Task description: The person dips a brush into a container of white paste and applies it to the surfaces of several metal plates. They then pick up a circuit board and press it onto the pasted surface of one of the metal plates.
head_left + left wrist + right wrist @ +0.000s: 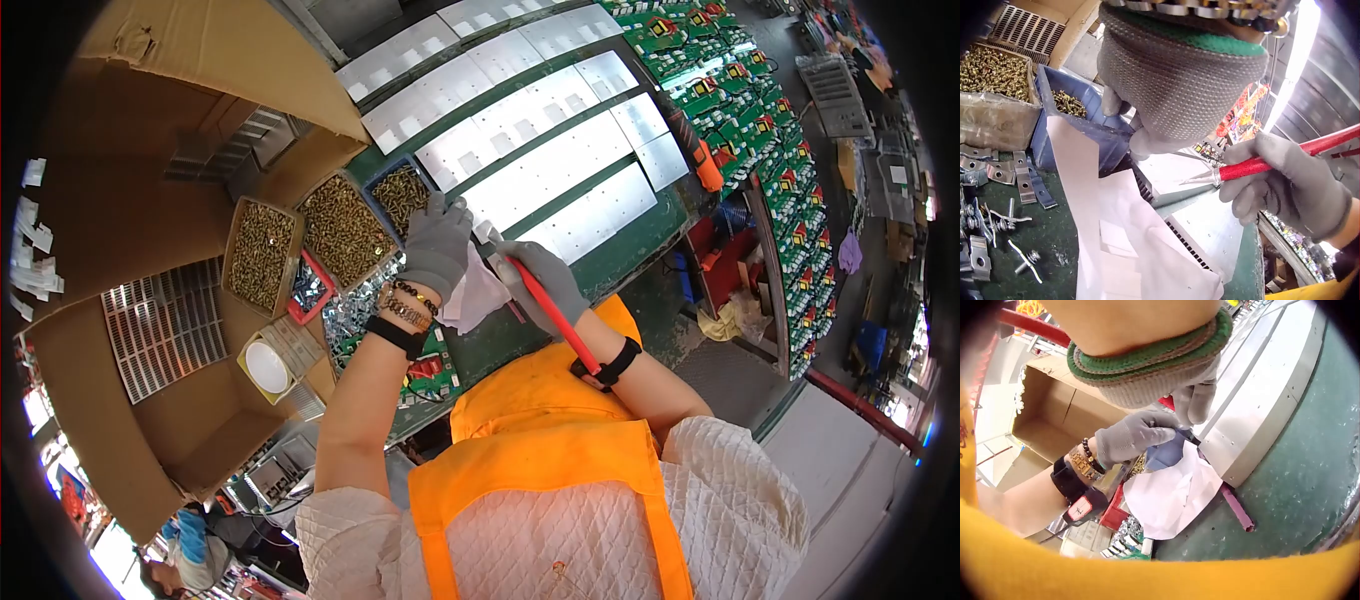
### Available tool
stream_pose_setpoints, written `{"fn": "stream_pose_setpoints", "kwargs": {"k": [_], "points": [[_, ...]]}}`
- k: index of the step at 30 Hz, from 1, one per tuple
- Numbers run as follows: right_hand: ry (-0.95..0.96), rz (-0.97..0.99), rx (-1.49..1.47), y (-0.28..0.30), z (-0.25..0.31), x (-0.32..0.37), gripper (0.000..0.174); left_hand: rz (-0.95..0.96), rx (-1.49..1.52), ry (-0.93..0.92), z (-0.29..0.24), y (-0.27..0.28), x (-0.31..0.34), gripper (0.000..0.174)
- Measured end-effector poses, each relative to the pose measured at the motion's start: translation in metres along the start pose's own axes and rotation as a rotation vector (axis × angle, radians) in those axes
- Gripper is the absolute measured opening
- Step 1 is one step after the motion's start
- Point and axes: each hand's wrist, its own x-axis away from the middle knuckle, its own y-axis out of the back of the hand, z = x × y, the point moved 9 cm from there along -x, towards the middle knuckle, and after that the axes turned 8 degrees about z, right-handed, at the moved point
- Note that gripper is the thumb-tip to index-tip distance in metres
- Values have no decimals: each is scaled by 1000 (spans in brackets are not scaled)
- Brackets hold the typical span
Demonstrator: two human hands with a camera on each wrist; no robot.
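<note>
My gloved right hand [545, 285] grips a long red-handled brush [550, 310] with a metal collar and a narrow pale tip. In the left wrist view, the brush tip points toward my left hand, over a flat silver metal plate [1175, 172]. My gloved left hand [437, 245] is bent beside the blue bin [372, 185] of brass-coloured screws, at the near end of the plates. Its fingertips and thumb come close together in the right wrist view; I cannot tell whether something is between them. A crumpled white sheet [475, 295] lies below both hands.
Rows of silver plates [540, 110] cover the green bench [520, 345]. Screw-filled boxes [345, 225], a red tray [310, 288] and loose metal clips [1022, 178] lie at left, beside a large cardboard box [100, 340]. Green circuit boards [720, 90] stand at right. A pinkish tube [1238, 509] lies near the sheet.
</note>
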Motion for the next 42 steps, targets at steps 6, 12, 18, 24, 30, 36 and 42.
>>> {"fn": "stream_pose_setpoints", "kwargs": {"k": [6,12,18,24,30,36,42], "points": [[4,-25,-7,-7,-9,2,26,4,4,11,3,-9,-2,39],[-39,12,-64,5,1,11,26,34,34,15,3,-9,-2,39],[-34,28,17,-4,-5,1,25,5,29,3,3,-5,-2,39],[-25,28,-84,11,-1,17,26,-44,-18,-17,-1,4,0,32],[67,-25,-87,25,-5,22,23,-30,-28,-16,-1,5,-2,33],[74,-161,-91,42,-13,18,21,25,14,-2,0,-1,-3,39],[-13,-63,-60,34,-15,0,24,-54,18,-21,0,0,-2,38]]}}
